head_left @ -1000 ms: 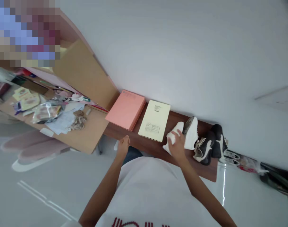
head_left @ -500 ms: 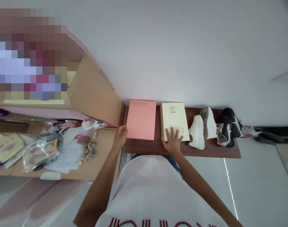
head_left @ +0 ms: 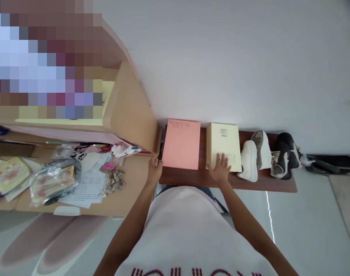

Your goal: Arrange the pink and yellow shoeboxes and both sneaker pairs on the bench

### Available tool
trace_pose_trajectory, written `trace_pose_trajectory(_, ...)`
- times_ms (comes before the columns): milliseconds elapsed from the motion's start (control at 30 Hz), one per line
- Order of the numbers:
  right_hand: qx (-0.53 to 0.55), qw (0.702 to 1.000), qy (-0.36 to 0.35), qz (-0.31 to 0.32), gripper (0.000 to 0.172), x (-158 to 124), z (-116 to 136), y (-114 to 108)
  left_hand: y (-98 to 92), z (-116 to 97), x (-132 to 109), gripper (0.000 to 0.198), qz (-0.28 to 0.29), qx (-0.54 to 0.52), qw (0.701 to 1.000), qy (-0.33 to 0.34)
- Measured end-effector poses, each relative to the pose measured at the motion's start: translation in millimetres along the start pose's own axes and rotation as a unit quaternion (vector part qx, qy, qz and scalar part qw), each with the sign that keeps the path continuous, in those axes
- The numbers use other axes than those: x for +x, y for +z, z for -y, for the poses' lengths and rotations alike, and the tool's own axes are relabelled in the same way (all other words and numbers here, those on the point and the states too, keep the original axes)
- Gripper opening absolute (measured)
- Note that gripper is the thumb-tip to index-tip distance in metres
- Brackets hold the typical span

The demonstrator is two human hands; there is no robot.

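Observation:
A pink rectangular item, either a box or a thick book, lies flat on a dark brown wooden bench. My left hand is at its lower left edge, thumb against or just beside that edge and fingers slightly bent. To the right lies a cream box-like item with small print and a barcode-like label. My right hand rests on its lower part, fingers spread and flat. A gap of bare bench separates the two items.
White sneakers stand right beside the cream item, with black and white sneakers further right. On my left, a light wooden desk carries papers, a plastic-wrapped packet and a patterned scrunchie-like cloth. A wall rises behind the bench.
The view has shifted, so the bench and items sit further right in the picture. My left hand's fingers have loosened at the pink item's edge. My right hand still lies on the cream item.

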State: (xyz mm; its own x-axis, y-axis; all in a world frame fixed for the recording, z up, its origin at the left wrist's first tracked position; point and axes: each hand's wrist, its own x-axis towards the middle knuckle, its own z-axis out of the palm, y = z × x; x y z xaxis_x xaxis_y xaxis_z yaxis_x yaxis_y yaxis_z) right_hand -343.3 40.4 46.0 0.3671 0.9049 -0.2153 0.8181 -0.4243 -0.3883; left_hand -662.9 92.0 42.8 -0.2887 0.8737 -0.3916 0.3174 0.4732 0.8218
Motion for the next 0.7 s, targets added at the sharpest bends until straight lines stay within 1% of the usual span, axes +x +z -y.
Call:
trace_pose_trajectory(67,0.092,0.995,-0.017,-0.015,0.080,-1.4,15.7,2.7,-1.8,7.2,8.2,0.043,0.013,-0.008,1.000,-0.014)
trace_pose_trajectory(133,0.198,0.980,-0.015,-0.001,0.081,0.2,33.4,11.0,-0.4,10.9,18.6,0.046,0.031,-0.018,0.999,-0.026)
trace_pose_trajectory(167,0.244,0.970,0.006,0.015,0.082,2.6,41.8,16.7,1.5,11.6,24.3,0.047,0.038,-0.021,0.999,-0.032)
trace_pose_trajectory(233,0.317,0.943,0.083,0.051,0.084,9.9,56.0,29.0,7.2,11.3,35.9,0.048,0.050,-0.024,0.998,-0.035)
trace_pose_trajectory(300,0.369,0.911,0.164,0.087,0.086,19.2,65.1,39.7,14.2,10.3,47.7,0.047,0.071,-0.022,0.997,-0.030)
trace_pose_trajectory(367,0.400,0.885,0.210,0.108,0.088,28.1,69.0,46.9,21.4,9.9,59.3,0.046,0.095,-0.025,0.995,-0.031)
trace_pose_trajectory(433,0.407,0.879,0.218,0.115,0.092,35.0,68.7,50.9,27.9,10.8,70.1,0.047,0.106,-0.036,0.993,-0.038)
trace_pose_trajectory(533,0.402,0.884,0.203,0.125,0.095,41.5,64.6,54.6,35.0,13.6,82.6,0.053,0.120,-0.058,0.990,-0.048)
trace_pose_trajectory(600,0.405,0.882,0.204,0.131,0.097,44.5,61.5,58.2,37.6,15.1,88.4,0.057,0.136,-0.064,0.987,-0.055)
trace_pose_trajectory(700,0.405,0.887,0.190,0.117,0.098,49.1,57.4,66.1,39.0,15.8,94.3,0.064,0.141,-0.060,0.986,-0.068)
